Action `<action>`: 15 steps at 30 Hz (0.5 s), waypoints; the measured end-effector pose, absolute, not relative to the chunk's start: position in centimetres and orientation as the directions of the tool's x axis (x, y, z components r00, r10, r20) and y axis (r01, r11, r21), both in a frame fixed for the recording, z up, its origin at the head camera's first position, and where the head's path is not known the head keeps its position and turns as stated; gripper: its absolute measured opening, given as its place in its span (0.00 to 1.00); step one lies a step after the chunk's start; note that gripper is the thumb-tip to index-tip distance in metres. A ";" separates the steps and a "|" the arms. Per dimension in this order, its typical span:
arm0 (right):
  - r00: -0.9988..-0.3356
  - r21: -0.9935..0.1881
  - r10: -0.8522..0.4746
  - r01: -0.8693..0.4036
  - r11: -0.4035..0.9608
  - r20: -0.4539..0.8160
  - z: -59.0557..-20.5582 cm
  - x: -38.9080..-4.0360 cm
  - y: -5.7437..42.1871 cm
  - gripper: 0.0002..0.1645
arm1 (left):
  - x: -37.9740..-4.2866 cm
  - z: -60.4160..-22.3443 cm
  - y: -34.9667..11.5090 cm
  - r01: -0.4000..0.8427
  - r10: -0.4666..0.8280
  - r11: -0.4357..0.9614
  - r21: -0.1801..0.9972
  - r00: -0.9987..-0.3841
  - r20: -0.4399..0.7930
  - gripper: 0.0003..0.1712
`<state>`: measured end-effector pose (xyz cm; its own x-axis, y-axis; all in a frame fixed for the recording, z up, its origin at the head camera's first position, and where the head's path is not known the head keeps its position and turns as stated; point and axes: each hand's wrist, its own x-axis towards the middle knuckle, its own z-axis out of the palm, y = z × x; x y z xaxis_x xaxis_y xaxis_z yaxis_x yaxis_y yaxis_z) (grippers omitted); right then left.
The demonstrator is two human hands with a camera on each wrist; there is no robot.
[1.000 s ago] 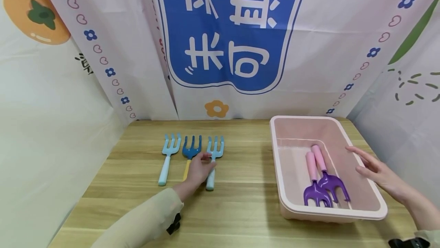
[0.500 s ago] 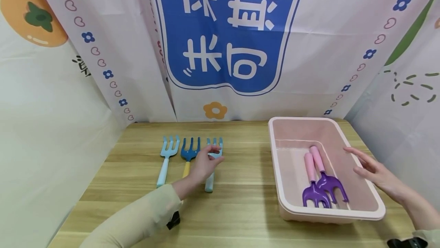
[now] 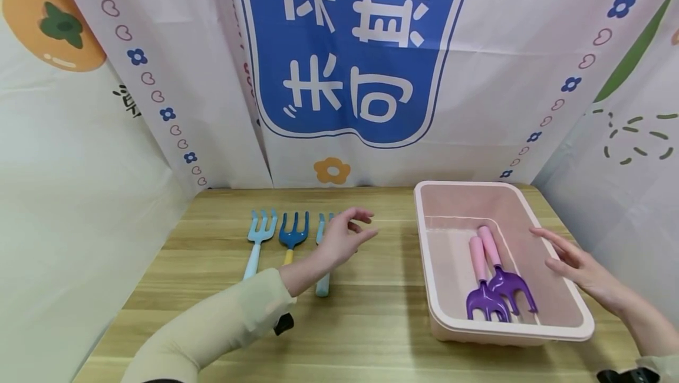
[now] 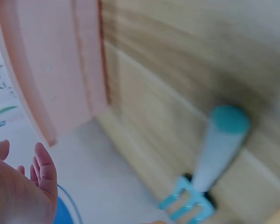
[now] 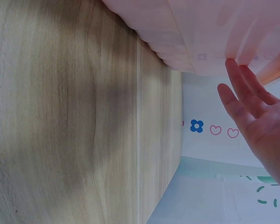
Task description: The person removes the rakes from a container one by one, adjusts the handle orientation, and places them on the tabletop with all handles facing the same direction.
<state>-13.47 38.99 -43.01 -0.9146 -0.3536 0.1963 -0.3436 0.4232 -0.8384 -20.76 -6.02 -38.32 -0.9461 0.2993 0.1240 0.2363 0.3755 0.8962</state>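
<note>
My left hand hovers over the head of a light blue hand fork and holds nothing; its fingers are loosely bent, thumb apart from them. In the left wrist view that fork's pale handle lies below the hand. To its left lie a dark blue hand fork with a yellow handle and another light blue hand fork. My right hand rests fingertips at the right rim of a pink plastic bin, fingers nearly straight. Two purple hand forks with pink handles lie overlapping inside the bin.
A wooden tabletop carries everything. Behind it hangs a printed white cloth with a blue panel, and more cloth walls in both sides. The bin stands near the table's right edge.
My left hand has moved up and to the right, from beside the right light blue fork's neck to over its tines, still without anything in it. The right hand keeps its place at the rim.
</note>
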 end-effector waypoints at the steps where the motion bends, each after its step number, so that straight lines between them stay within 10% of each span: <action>1: -0.915 -0.839 -0.353 -0.343 0.423 0.196 -43.0 -13.4 39.0 0.35 | -20.8 -37.9 -5.6 0.250 0.314 0.377 0.892 -0.940 0.131 0.16; 15: -0.918 -0.834 -0.346 -0.339 0.435 0.193 -43.1 -13.4 39.1 0.37 | -21.7 -33.8 -0.4 0.411 0.551 0.274 0.869 -0.808 0.209 0.18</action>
<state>-13.41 39.07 -43.05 -0.9182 -0.3460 0.1931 -0.3394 0.4354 -0.8338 -21.70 -0.36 -33.83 -0.8080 0.5510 0.2088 0.4114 0.2738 0.8694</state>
